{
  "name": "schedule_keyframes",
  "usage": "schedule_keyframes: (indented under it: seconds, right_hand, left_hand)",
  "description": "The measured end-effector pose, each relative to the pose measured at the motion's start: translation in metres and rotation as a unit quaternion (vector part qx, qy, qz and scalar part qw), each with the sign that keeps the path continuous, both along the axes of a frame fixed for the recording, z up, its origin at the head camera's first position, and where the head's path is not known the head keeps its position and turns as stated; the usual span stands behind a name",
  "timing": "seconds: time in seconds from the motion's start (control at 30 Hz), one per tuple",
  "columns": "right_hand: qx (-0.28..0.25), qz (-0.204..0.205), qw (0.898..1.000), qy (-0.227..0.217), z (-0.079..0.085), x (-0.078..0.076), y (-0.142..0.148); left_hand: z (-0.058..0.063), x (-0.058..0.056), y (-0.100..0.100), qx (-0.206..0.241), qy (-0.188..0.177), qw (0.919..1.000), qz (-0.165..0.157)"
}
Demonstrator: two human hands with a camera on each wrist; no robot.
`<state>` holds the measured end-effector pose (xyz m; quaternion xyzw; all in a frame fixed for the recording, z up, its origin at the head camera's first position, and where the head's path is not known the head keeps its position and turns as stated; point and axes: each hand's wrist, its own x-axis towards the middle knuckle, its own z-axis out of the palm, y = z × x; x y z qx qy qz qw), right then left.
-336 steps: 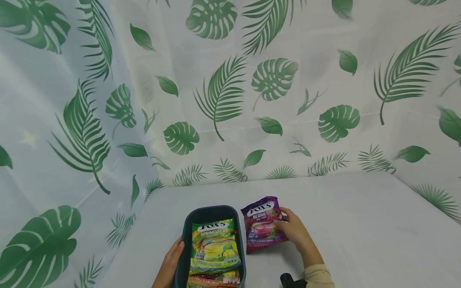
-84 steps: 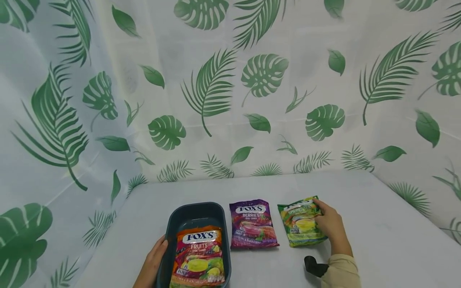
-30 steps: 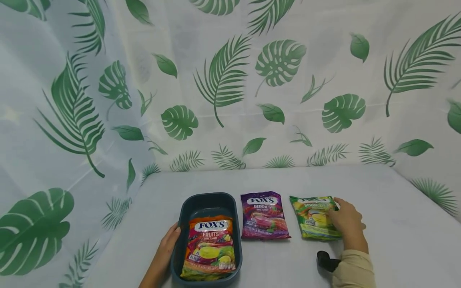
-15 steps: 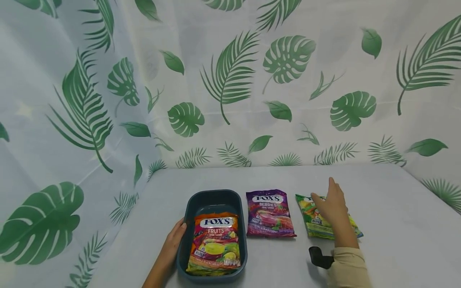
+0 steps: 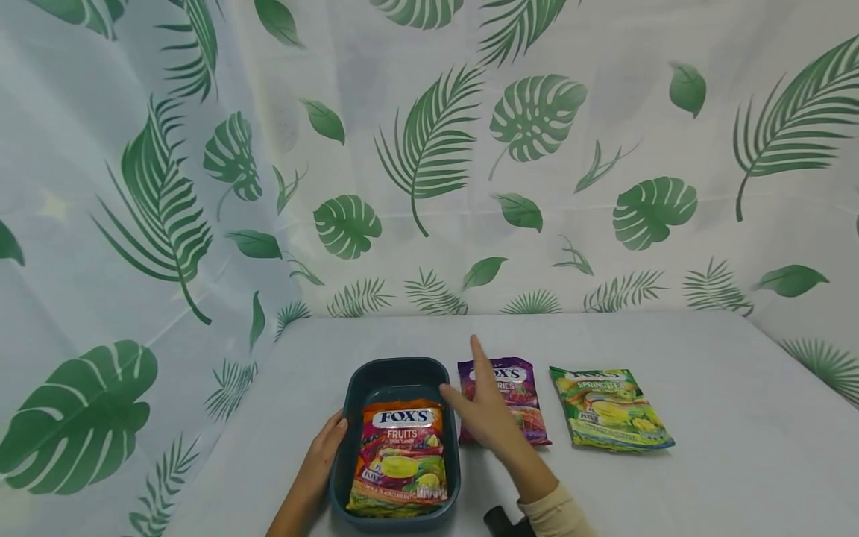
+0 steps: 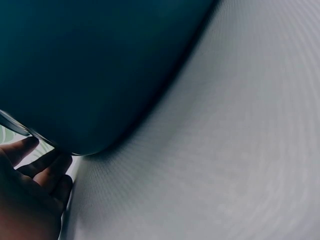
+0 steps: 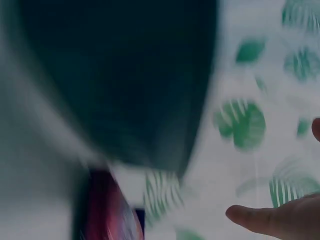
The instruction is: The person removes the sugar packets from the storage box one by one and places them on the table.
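A dark teal plastic tub (image 5: 452, 477) stands on the white table, and its outer wall (image 6: 100, 75) fills much of the left wrist view. My left hand (image 5: 317, 462) holds the tub's left side, its fingers bent against the rim and wall. Inside lies an orange-red Fox's Fruits candy bag (image 5: 399, 455). My right hand (image 5: 486, 414), fingers spread and nothing held, hovers beside the tub's right rim, partly covering a purple Fox's Berries candy bag (image 5: 526, 403). Farther right, a green Fox's Spring Tea candy bag (image 5: 611, 410) lies flat.
A white cloth with green leaf prints (image 5: 429, 164) hangs behind and to the left of the table (image 5: 725, 418). A black wrist-worn device (image 5: 506, 522) sits by the right sleeve (image 5: 557, 514). The right wrist view is blurred.
Since about eleven seconds ago, the Spring Tea bag has come out of the tub to the table's right. My right hand has let go of it and swung left toward the tub.
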<state>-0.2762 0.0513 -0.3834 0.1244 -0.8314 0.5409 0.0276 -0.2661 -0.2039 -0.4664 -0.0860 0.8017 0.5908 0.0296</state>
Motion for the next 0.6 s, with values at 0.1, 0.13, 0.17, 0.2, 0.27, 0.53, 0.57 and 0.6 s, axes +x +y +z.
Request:
schedule_keyframes:
  seconds: [0.1, 0.13, 0.17, 0.2, 0.27, 0.53, 0.57, 0.6]
  right_hand:
    - [-0.045, 0.060, 0.997, -0.015, -0.011, 0.012, -0.027]
    - [-0.050, 0.075, 0.996, -0.029, -0.014, 0.015, -0.033]
    - [-0.051, 0.084, 0.994, -0.045, -0.018, 0.019, -0.039]
    - [-0.050, 0.090, 0.993, -0.063, -0.021, 0.021, -0.043]
    - [-0.050, 0.093, 0.990, -0.095, -0.026, 0.025, -0.049]
    - [-0.026, 0.056, 0.986, -0.154, -0.033, 0.023, -0.058]
    - [-0.025, 0.054, 0.986, -0.156, -0.033, 0.023, -0.059]
    - [-0.026, 0.051, 0.986, -0.158, -0.034, 0.022, -0.059]
  left_hand:
    - [-0.001, 0.000, 0.000, 0.004, 0.006, 1.0000, -0.002]
    - [-0.002, 0.000, -0.001, 0.006, 0.007, 1.0000, -0.003]
    - [-0.002, 0.000, 0.000, 0.007, 0.008, 0.9999, -0.004]
    - [-0.003, 0.000, 0.000, 0.006, 0.007, 0.9999, -0.005]
    - [-0.004, 0.000, -0.001, 0.006, 0.007, 0.9999, -0.004]
    - [-0.002, -0.001, -0.003, -0.009, 0.012, 0.9999, -0.005]
    - [-0.002, -0.001, -0.003, -0.011, 0.012, 0.9999, -0.004]
    - [-0.002, 0.000, -0.003, -0.010, 0.011, 0.9999, -0.004]
